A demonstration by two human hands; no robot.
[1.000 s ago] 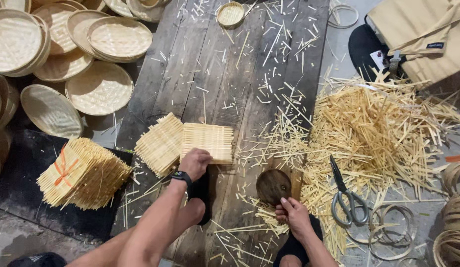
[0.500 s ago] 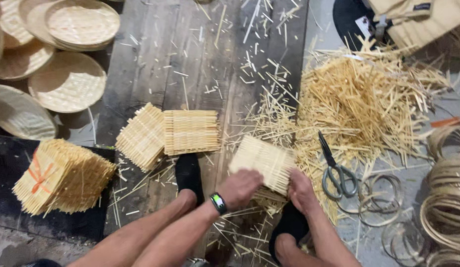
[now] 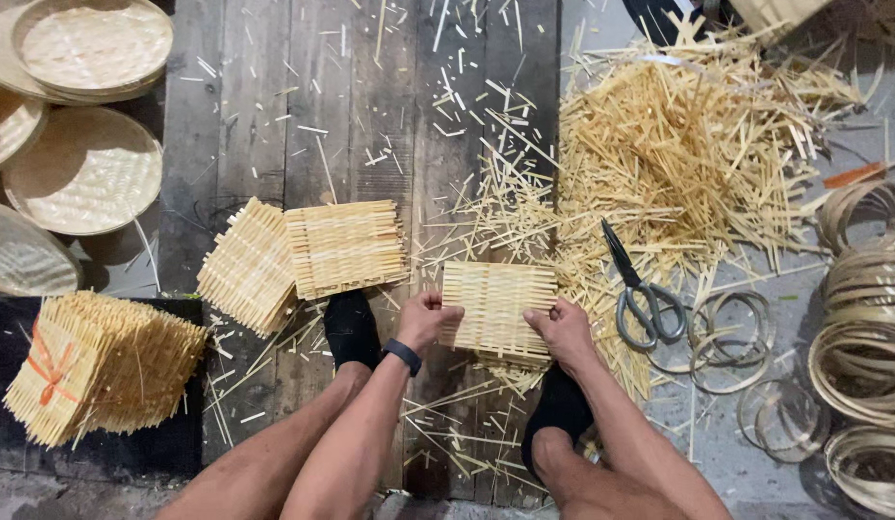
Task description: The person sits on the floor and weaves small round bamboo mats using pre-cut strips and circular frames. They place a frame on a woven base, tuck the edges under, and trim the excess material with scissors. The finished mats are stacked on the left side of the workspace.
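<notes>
Both of my hands hold a small square woven bamboo mat [image 3: 496,306] flat over the wooden planks [image 3: 274,116]. My left hand [image 3: 427,321], with a black band on its wrist, grips the mat's left edge. My right hand [image 3: 561,328] grips the right edge. My feet in black socks [image 3: 350,327] rest on the planks on either side. Two similar woven mats [image 3: 308,252] lie overlapping to the left of my left hand.
A heap of loose bamboo strips [image 3: 688,154] lies at upper right, with scissors [image 3: 640,289] at its lower edge. Coiled bamboo rings [image 3: 866,318] sit at far right. Round woven trays [image 3: 81,106] stack at upper left, and a tied bundle of mats [image 3: 96,366] at lower left.
My left hand left the mats on the left and came to the middle. A woven square was lifted over the round form, and both hands now hold it by its edges.
</notes>
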